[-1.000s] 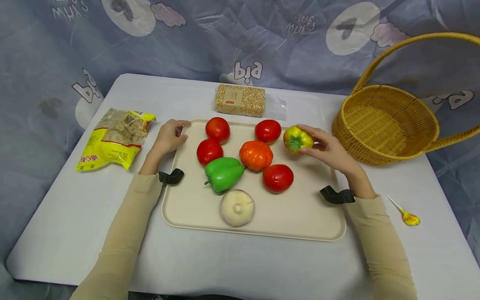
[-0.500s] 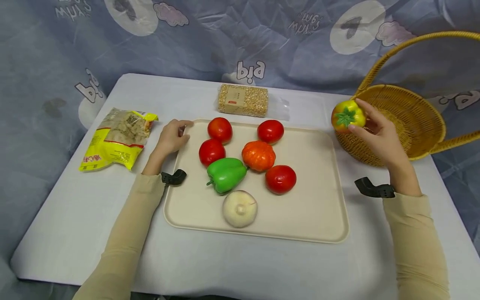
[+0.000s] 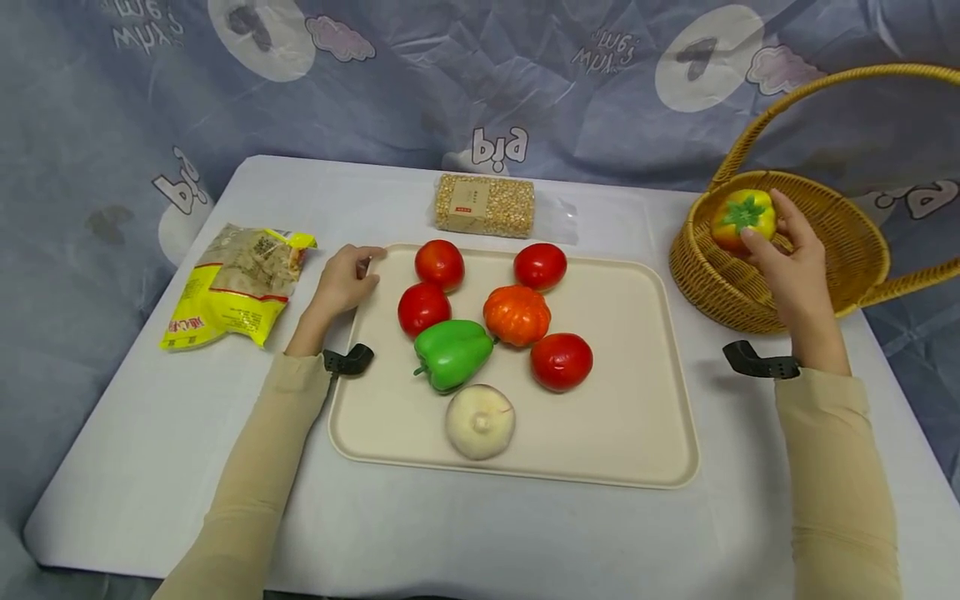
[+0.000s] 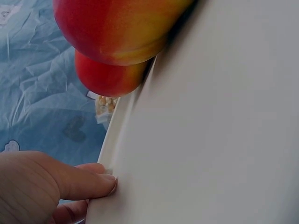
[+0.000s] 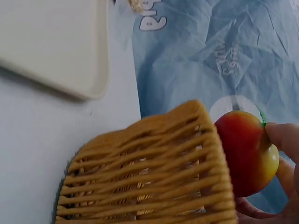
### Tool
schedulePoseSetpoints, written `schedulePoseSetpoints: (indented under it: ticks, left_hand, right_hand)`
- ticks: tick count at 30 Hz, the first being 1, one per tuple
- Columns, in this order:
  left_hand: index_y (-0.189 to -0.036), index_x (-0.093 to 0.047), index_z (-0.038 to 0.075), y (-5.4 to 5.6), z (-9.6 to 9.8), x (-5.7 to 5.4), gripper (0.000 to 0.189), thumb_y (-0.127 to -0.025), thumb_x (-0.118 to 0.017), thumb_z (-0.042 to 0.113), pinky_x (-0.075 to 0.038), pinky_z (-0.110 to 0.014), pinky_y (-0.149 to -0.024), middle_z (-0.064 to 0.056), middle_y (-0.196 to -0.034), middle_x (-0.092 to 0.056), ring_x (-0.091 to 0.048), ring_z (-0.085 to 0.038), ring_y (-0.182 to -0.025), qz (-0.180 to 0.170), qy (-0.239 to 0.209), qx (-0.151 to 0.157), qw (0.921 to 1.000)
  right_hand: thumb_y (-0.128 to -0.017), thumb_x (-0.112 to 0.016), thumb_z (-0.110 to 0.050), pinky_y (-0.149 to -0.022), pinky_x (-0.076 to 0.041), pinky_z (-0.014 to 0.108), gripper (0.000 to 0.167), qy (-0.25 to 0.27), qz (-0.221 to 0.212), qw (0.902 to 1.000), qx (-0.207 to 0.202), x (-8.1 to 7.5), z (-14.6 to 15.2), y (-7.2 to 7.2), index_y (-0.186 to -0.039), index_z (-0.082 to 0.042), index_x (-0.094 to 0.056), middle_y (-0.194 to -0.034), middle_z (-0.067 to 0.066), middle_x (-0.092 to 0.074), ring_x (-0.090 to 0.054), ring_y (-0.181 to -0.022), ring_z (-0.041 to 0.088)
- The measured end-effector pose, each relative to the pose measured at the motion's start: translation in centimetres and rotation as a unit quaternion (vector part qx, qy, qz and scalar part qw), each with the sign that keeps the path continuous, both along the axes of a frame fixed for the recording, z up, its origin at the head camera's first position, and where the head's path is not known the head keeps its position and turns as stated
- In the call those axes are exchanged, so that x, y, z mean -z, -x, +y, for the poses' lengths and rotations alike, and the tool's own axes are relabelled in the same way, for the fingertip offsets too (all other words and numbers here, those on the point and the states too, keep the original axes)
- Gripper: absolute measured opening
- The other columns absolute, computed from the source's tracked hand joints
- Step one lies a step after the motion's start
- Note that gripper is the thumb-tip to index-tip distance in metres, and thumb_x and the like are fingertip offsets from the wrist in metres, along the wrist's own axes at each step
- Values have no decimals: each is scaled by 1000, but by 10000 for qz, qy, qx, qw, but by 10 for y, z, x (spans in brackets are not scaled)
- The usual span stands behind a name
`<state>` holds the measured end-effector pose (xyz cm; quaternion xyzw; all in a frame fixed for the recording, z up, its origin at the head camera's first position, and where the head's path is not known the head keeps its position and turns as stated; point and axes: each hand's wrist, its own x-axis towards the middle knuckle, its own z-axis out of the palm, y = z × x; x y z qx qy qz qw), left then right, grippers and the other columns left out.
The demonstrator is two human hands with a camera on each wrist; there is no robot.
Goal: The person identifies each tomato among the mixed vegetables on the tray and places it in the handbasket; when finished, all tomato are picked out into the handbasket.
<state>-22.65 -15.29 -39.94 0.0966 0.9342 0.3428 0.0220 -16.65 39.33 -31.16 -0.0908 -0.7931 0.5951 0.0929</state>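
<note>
My right hand (image 3: pixel 801 260) holds a yellow-and-red tomato (image 3: pixel 742 215) with a green star-shaped cap, thumb and fingers on its sides. In the head view it appears over the mouth of the woven basket (image 3: pixel 697 267). The right wrist view has the tomato (image 5: pixel 245 154) beside the basket's rim (image 5: pixel 205 154), its red side showing. At the far left corner of the beige tray (image 3: pixel 622 417), my left hand (image 3: pixel 343 282) pinches the rim, with the thumb (image 4: pixel 88 183) on top and fingers beneath.
On the tray lie several red round fruits (image 3: pixel 561 362), a green bell pepper (image 3: pixel 452 354), an orange pumpkin (image 3: pixel 517 315) and a whitish round vegetable (image 3: pixel 480 422). A yellow bag (image 3: pixel 238 283) lies left, a pack of kernels (image 3: pixel 486 205) behind. The basket's tall handle (image 3: pixel 780 108) arches up.
My right hand has carried the tomato from above the tray rightward to over the basket. My left hand stays at the tray's corner.
</note>
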Motion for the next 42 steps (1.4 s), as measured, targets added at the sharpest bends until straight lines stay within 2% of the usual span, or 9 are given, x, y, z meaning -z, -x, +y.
schedulePoseSetpoints:
  ticks: [7, 14, 17, 19, 21, 26, 32, 37, 42]
  left_hand:
    - [-126, -56, 1, -1, 0, 2, 41, -86, -54, 3, -36, -31, -70, -22, -101, -52, -48, -28, -82, 2, -14, -43, 10000]
    - [-126, -56, 1, -1, 1, 4, 40, -86, -54, 3, -36, -31, -70, -21, -101, -52, -48, -28, -82, 9, -6, -24, 10000]
    - [-126, -56, 1, -1, 1, 5, 41, -86, -54, 3, -35, -31, -69, -21, -100, -52, -47, -28, -81, 20, 2, -26, 10000]
    - [-126, -56, 2, -2, 0, 6, 41, -85, -55, 3, -35, -31, -70, -21, -99, -52, -47, -28, -82, 20, 10, -41, 10000]
    - [-126, -56, 2, -2, 0, 6, 41, -85, -55, 3, -35, -31, -70, -21, -100, -52, -47, -28, -82, 19, 10, -58, 10000]
    - [-127, -56, 2, -2, 0, 4, 41, -85, -54, 3, -35, -31, -70, -21, -101, -53, -48, -28, -83, 42, 4, -73, 10000]
    - [-127, -56, 2, -2, 1, 4, 41, -86, -54, 3, -34, -30, -69, -20, -101, -52, -47, -27, -81, 11, 36, -72, 10000]
    - [-126, -57, 3, -2, 1, 5, 40, -86, -55, 4, -34, -30, -68, -19, -99, -52, -46, -26, -80, 64, 60, -90, 9999]
    - [-125, -58, 3, -2, 1, 3, 40, -85, -55, 4, -34, -31, -68, -19, -97, -51, -46, -27, -80, 125, 60, -53, 9999]
  right_hand:
    - [-86, -65, -27, -67, -50, 9, 70, 563, -835, 9949, -107, 6, 21, 18, -146, -36, -29, -109, -11, -37, -49, -91, 1]
    - [-88, -56, -42, -69, -50, 11, 73, -891, -1863, 9770, -537, 15, 37, 26, -149, -37, -15, -110, -8, -37, -54, -77, -9]
    - [-91, -51, -43, -73, -49, 10, 73, -1140, -2113, 9676, -782, 17, 40, 28, -150, -36, -8, -136, 9, -32, -52, -79, -12]
    - [-92, -49, -44, -74, -49, 10, 74, -1145, -2251, 9633, -912, 18, 42, 29, -150, -35, -4, -151, 16, -14, -50, -81, -13]
    - [-92, -48, -44, -76, -49, 10, 75, -1053, -2325, 9618, -991, 18, 42, 29, -149, -34, -1, -156, 15, 3, -50, -82, -13]
    - [-92, -47, -44, -74, -51, 13, 73, -1208, -2197, 9643, -850, 19, 44, 29, -150, -31, -5, -128, 9, -34, -56, -79, -10]
    - [-91, -47, -45, -72, -51, 14, 72, -1281, -2164, 9658, -638, 19, 48, 25, -150, -30, -9, -110, -6, -40, -58, -75, -10]
    - [-90, -45, -53, -69, -47, 11, 73, -1633, -2305, 9566, -722, 13, 52, 19, -150, -34, -8, -135, 7, -41, -58, -73, -12]
    - [-90, -41, -56, -74, -44, 17, 71, -2259, -2233, 9456, -701, 3, 51, 11, -150, -35, -8, -154, 24, -17, -51, -67, -15]
